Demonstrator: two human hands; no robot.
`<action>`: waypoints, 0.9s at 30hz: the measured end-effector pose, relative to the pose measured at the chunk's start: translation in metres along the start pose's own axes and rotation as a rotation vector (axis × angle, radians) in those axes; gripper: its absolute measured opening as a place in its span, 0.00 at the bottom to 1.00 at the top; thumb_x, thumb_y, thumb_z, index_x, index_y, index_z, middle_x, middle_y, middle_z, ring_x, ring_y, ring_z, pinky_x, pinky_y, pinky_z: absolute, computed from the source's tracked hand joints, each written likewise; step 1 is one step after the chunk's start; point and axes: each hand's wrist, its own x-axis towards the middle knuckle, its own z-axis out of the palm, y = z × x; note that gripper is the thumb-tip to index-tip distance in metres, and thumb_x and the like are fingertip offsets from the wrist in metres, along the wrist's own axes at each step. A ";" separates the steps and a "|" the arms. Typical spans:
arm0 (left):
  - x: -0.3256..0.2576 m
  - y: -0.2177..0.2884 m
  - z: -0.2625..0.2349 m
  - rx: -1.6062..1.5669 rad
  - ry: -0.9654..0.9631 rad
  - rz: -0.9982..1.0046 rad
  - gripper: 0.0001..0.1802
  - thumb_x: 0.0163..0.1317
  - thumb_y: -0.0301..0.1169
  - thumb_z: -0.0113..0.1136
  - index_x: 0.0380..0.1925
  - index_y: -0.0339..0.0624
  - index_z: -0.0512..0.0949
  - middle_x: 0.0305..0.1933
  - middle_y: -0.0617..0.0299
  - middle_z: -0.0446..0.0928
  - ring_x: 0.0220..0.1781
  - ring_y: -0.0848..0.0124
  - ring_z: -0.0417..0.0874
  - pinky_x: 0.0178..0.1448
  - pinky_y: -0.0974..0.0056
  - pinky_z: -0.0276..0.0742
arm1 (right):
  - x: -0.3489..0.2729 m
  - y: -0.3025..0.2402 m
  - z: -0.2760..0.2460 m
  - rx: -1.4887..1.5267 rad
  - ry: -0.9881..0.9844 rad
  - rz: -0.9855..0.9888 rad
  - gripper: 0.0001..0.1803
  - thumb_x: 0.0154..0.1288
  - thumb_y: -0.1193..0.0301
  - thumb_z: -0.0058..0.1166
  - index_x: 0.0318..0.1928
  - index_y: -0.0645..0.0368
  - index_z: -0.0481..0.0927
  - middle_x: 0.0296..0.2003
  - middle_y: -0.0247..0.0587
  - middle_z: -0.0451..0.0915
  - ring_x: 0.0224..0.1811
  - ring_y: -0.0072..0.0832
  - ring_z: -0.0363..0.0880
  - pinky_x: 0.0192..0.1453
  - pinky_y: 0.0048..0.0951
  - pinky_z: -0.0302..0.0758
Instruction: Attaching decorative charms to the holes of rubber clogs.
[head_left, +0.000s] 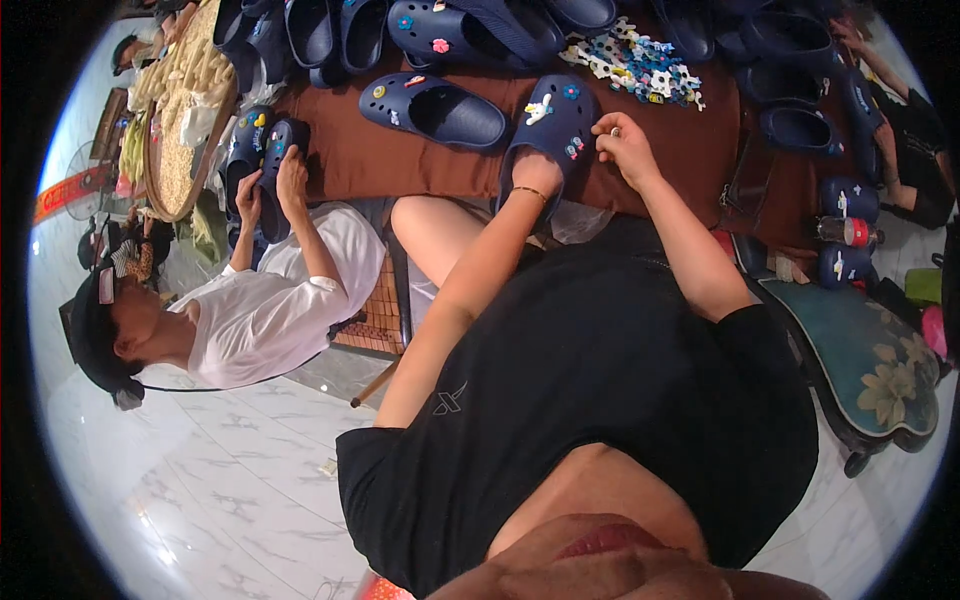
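My left hand [535, 176] is pushed into the opening of a navy clog [548, 118] and holds it from inside; the fingers are hidden in the shoe. The clog's toe points away from me and bears a white figure charm, a blue flower charm and small coloured charms. Just to its right, my right hand [627, 150] is closed in a pinch on a small shoe charm [615, 131], of which only a pale round bit shows. A matching navy clog [432, 110], with charms on its toe, lies to the left on the brown cloth [660, 195].
A pile of loose charms [640, 65] lies beyond my right hand. More navy clogs [460, 35] line the far side. At left, a person in white [285, 295] handles two clogs [262, 160]. A bottle [848, 231] and a cushioned chair [850, 350] are at right.
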 end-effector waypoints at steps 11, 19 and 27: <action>0.003 -0.004 0.007 -0.064 0.033 0.034 0.14 0.49 0.32 0.45 0.26 0.38 0.79 0.32 0.48 0.77 0.35 0.55 0.79 0.42 0.57 0.72 | -0.018 -0.010 0.026 -0.820 -0.160 -0.794 0.11 0.49 0.80 0.49 0.36 0.62 0.71 0.36 0.45 0.68 0.39 0.42 0.70 0.43 0.35 0.68; 0.010 -0.005 0.019 -0.023 0.076 0.003 0.13 0.49 0.31 0.45 0.23 0.40 0.81 0.32 0.50 0.78 0.36 0.58 0.80 0.40 0.59 0.74 | -0.011 0.003 0.019 -0.849 -0.156 -0.687 0.07 0.51 0.78 0.49 0.30 0.62 0.65 0.32 0.47 0.67 0.33 0.44 0.68 0.38 0.37 0.66; 0.006 -0.007 0.014 -0.015 0.066 0.039 0.14 0.51 0.32 0.45 0.25 0.40 0.81 0.32 0.49 0.78 0.36 0.56 0.79 0.40 0.58 0.75 | 0.034 -0.004 -0.018 -0.812 0.404 -0.404 0.08 0.52 0.72 0.50 0.33 0.61 0.71 0.33 0.47 0.72 0.38 0.41 0.69 0.44 0.35 0.67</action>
